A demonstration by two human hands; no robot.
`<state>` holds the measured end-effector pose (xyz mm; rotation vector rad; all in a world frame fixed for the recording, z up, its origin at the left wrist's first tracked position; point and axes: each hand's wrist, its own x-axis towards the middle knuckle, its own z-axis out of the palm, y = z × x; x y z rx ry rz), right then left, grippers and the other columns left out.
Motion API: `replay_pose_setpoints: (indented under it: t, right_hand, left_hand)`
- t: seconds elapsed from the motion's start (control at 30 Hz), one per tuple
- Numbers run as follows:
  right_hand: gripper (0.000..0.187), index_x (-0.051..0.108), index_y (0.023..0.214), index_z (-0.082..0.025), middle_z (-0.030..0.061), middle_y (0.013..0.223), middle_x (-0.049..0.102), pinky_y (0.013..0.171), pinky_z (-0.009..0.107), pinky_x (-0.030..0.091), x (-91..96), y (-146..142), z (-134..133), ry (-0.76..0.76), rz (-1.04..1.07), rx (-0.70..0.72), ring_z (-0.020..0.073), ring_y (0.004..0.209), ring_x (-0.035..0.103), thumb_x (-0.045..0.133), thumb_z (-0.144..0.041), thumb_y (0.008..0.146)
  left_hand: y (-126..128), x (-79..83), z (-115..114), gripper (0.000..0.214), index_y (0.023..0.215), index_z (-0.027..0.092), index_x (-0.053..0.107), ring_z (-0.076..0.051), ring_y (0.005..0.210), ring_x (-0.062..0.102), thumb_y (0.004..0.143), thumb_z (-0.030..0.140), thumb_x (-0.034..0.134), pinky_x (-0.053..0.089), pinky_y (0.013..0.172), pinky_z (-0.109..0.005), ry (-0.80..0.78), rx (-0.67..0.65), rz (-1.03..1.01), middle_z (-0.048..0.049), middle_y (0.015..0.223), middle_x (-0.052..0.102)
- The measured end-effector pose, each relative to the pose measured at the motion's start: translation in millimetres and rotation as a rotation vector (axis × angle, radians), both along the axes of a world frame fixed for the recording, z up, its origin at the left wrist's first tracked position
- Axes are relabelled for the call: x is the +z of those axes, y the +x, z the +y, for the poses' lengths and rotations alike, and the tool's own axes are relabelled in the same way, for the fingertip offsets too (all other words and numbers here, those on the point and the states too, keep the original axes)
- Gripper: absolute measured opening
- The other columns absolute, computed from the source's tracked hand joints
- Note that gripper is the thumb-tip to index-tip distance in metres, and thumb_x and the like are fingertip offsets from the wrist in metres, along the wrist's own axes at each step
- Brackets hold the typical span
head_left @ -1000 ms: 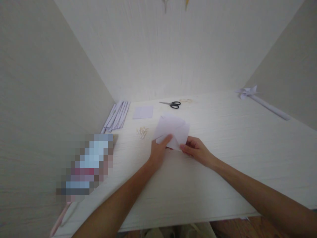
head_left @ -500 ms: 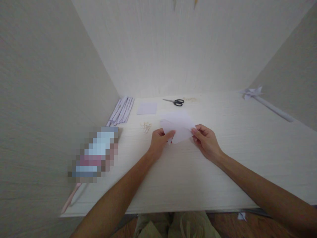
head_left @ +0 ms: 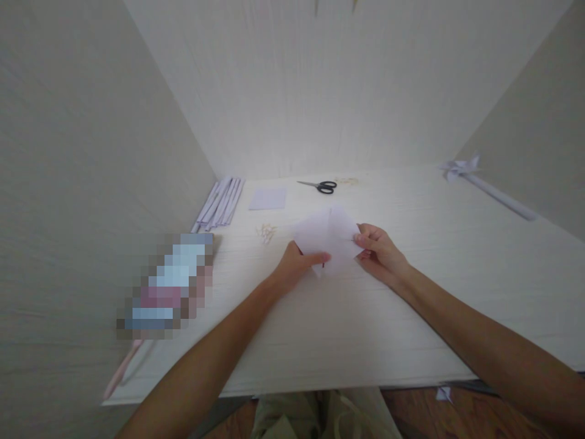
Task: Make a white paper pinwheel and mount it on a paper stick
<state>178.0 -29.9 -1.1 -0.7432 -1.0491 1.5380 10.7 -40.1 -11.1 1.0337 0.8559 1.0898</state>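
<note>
Between my hands, over the middle of the white table, is a sheet of pale paper (head_left: 336,235) with slits running inward from its corners. My left hand (head_left: 299,262) grips its lower left part, thumb lying on top and the other fingers mostly hidden beneath. On the right side, my right hand (head_left: 377,247) pinches the paper's edge between thumb and fingers. Beyond the paper lie black-handled scissors (head_left: 322,186), blades pointing left. A flat pale paper square (head_left: 267,199) rests to their left. Small light-coloured pieces (head_left: 265,232) lie in a pile left of the paper.
Several rolled paper sticks (head_left: 222,204) lie at the back left. A blurred-out object (head_left: 171,286) stands along the left wall. A paper pinwheel (head_left: 461,167) on a rolled stick leans at the right wall. A paper scrap (head_left: 443,394) is on the floor.
The paper has turned slightly in my hands, and a slit at its far side now shows. My left thumb has shifted a little to the right and nearer to me.
</note>
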Motion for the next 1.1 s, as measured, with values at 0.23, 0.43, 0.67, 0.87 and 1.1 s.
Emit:
replay_pose_setpoints:
  t: [0.23,0.43,0.67,0.87,1.1]
  right_hand:
    - [0.047,0.031,0.045,-0.018,-0.0055,0.050,0.031,0.039,0.022,0.014,2.7,2,-1,-0.092,0.050,0.051,0.0052,0.043,0.021,0.076,-0.034,0.047]
    - [0.039,0.046,0.061,-0.020,-0.0060,0.054,0.034,0.037,0.019,0.016,-1.0,-6,-3,-0.112,0.127,-0.010,0.0053,0.043,0.023,0.066,-0.053,0.054]
    - [0.033,0.053,0.061,-0.015,-0.0034,0.049,0.047,0.035,0.018,0.022,-7.5,-20,-15,-0.100,-0.223,0.193,0.0043,0.039,0.038,0.060,-0.046,0.067]
    - [0.030,0.055,0.061,-0.014,-0.0035,0.047,0.048,0.034,0.018,0.026,-7.9,-20,-15,-0.086,-0.298,0.176,0.0043,0.037,0.041,0.056,-0.043,0.071]
    - [0.024,0.055,0.061,-0.014,-0.0044,0.044,0.048,0.035,0.016,0.028,-7.2,-20,-14,-0.079,-0.350,0.176,0.0036,0.037,0.041,0.059,-0.036,0.069]
  left_hand:
    - [-1,-0.1,2,0.040,0.091,0.013,0.060,-0.015,0.078,0.058,0.052,0.014,0.070,0.045,0.072,-0.027,-0.010,-0.078,-0.025,-0.0064,0.089,0.064]
    - [6,-3.3,2,0.026,0.078,0.014,0.060,-0.012,0.070,0.057,0.054,0.020,0.070,0.046,0.064,-0.024,-0.001,0.164,-0.030,-0.0016,0.074,0.063]
    - [10,1.5,2,0.021,0.071,0.012,0.058,-0.010,0.048,0.051,0.057,0.024,0.067,0.041,0.047,-0.023,-0.002,0.222,-0.063,0.0003,0.060,0.058]
    - [9,-0.2,2,0.017,0.067,0.011,0.059,-0.010,0.049,0.052,0.059,0.025,0.065,0.040,0.047,-0.022,0.028,0.201,-0.029,-0.0006,0.056,0.059]
    - [6,-7.3,4,0.020,0.067,0.011,0.060,-0.010,0.049,0.052,0.058,0.028,0.066,0.039,0.046,-0.022,0.056,0.258,0.059,-0.0007,0.057,0.059]
